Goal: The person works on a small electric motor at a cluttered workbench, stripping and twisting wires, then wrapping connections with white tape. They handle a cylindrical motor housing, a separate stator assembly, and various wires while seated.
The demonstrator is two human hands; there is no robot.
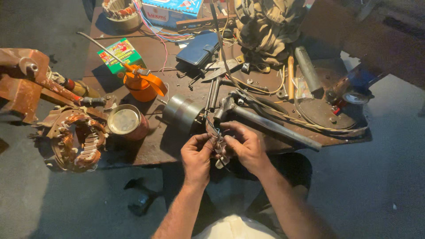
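Motor cylinder point(181, 113), hammer point(265, 124) crowd table ahead of hands; floor sides open.

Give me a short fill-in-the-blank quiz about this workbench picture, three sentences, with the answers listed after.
1. Both hands, the left hand and the right hand, pinch thin wires that lead to the grey cylindrical ____.
2. The oil can with the long spout is coloured ____.
3. The open round tin sits to the ____ of the grey motor in the picture.

Answers: motor; orange; left
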